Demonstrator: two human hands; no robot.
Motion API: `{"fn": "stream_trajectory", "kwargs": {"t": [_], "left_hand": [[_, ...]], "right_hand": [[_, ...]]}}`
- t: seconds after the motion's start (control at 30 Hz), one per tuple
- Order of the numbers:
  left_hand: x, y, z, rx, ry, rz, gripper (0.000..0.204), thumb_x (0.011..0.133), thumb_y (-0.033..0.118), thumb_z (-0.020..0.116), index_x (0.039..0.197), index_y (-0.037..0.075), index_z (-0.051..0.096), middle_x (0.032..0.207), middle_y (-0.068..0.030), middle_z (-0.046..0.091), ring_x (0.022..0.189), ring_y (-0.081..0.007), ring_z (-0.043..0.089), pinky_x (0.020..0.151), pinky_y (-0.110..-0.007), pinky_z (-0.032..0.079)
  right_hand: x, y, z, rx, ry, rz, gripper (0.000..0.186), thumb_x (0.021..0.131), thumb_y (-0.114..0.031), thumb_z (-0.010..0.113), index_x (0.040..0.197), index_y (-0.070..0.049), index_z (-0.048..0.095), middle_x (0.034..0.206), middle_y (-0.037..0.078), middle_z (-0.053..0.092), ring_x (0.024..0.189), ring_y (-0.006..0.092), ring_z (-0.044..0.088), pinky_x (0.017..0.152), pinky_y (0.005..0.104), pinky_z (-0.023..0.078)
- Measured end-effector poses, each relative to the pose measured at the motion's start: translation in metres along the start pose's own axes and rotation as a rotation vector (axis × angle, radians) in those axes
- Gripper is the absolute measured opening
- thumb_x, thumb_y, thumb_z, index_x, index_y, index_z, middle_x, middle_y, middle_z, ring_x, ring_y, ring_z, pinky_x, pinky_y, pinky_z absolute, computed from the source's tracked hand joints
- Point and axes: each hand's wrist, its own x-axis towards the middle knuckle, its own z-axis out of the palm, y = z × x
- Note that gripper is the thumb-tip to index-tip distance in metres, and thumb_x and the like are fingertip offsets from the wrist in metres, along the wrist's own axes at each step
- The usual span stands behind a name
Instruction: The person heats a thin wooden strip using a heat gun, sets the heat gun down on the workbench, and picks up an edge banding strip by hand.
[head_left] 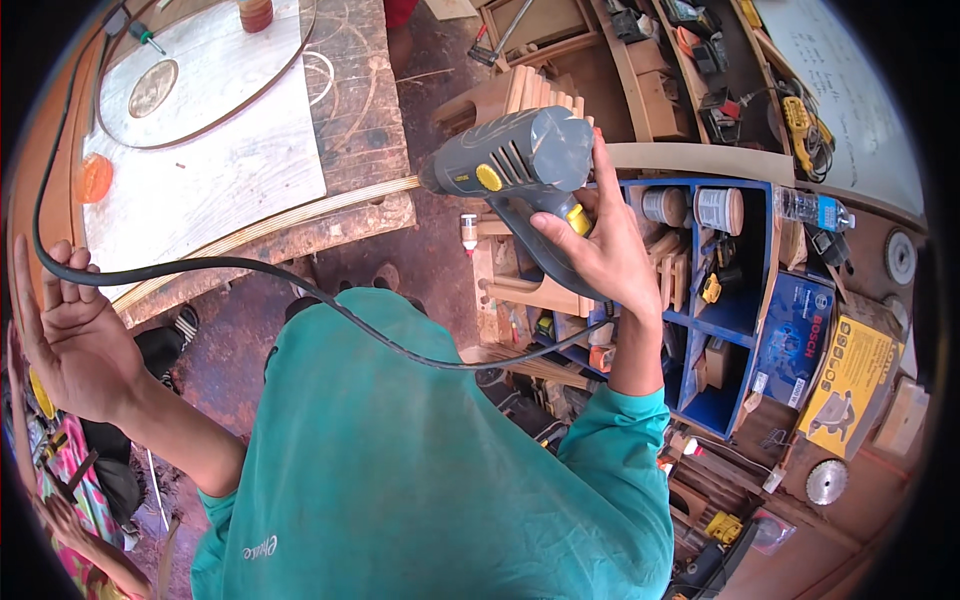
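Observation:
In my right hand [610,240] is a dark grey heat gun [500,150] with yellow buttons; my fingers wrap its handle and the index finger lies up along its rear. Its nozzle points left, overlapping the end of a thin, striped pale wooden strip [300,213] along the bench's near edge; whether they touch I cannot tell. The black cord [330,300] sags from the handle across my front to the far left. Over there my left hand [85,350] is raised, palm showing and fingers stretched up, with the cord passing across the fingers. It grips nothing.
On the workbench [360,110] lie a white board [230,110], a round wooden disc [153,89] and an orange round item [94,178]. A blue shelf unit [735,290] with tools and jars stands at right. Another person's arm [95,550] shows at lower left.

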Motion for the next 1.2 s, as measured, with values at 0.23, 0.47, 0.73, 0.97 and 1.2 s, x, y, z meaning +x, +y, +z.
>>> {"fn": "stream_trajectory", "kwargs": {"t": [0.23, 0.47, 0.73, 0.97, 1.2], "left_hand": [[0.0, 0.001, -0.003, 0.024, 0.06, -0.017, 0.06, 0.108, 0.025, 0.037, 0.154, -0.014, 0.032, 0.126, -0.034, 0.059, 0.115, -0.0362, 0.065, 0.103, -0.038, 0.051], [0.0, 0.002, -0.007, 0.044, 0.106, -0.014, 0.06, 0.108, 0.025, 0.036, 0.154, -0.014, 0.032, 0.127, -0.0341, 0.058, 0.115, -0.0365, 0.065, 0.101, -0.038, 0.051], [-0.001, 0.006, -0.004, -0.136, -0.116, -0.014, 0.061, 0.108, 0.024, 0.035, 0.155, -0.014, 0.028, 0.128, -0.0351, 0.058, 0.116, -0.037, 0.064, 0.106, -0.039, 0.049], [0.004, 0.011, 0.001, -0.098, -0.064, 0.036, 0.06, 0.108, 0.022, 0.034, 0.151, -0.019, 0.031, 0.129, -0.0363, 0.056, 0.119, -0.0367, 0.061, 0.109, -0.039, 0.046], [0.01, 0.02, -0.004, 0.054, 0.043, 0.067, 0.06, 0.108, 0.022, 0.033, 0.151, -0.019, 0.03, 0.126, -0.0343, 0.058, 0.115, -0.0331, 0.062, 0.109, -0.038, 0.048]], "right_hand": [[0.003, -0.006, 0.006, -0.033, -0.004, 0.004, 0.11, 0.088, -0.029, 0.081, 0.163, 0.003, 0.008, 0.107, 0.03, 0.073, 0.106, 0.0424, 0.072, 0.093, 0.0447, 0.053], [0.005, -0.008, 0.011, -0.038, -0.012, -0.019, 0.11, 0.088, -0.031, 0.081, 0.163, 0.003, 0.008, 0.107, 0.029, 0.073, 0.106, 0.0433, 0.072, 0.093, 0.0456, 0.053], [0.005, -0.018, 0.016, -0.056, -0.031, -0.027, 0.111, 0.087, -0.03, 0.082, 0.163, 0.003, 0.007, 0.107, 0.029, 0.073, 0.107, 0.0443, 0.071, 0.093, 0.0456, 0.053], [0.007, -0.021, 0.022, -0.011, -0.064, -0.022, 0.11, 0.089, -0.03, 0.081, 0.163, 0.003, 0.007, 0.116, 0.031, 0.071, 0.115, 0.0441, 0.068, 0.099, 0.0457, 0.05], [0.007, -0.025, 0.028, 0.026, -0.078, -0.054, 0.109, 0.09, -0.028, 0.081, 0.163, 0.001, 0.006, 0.115, 0.031, 0.071, 0.114, 0.0439, 0.069, 0.099, 0.0454, 0.051]]}}
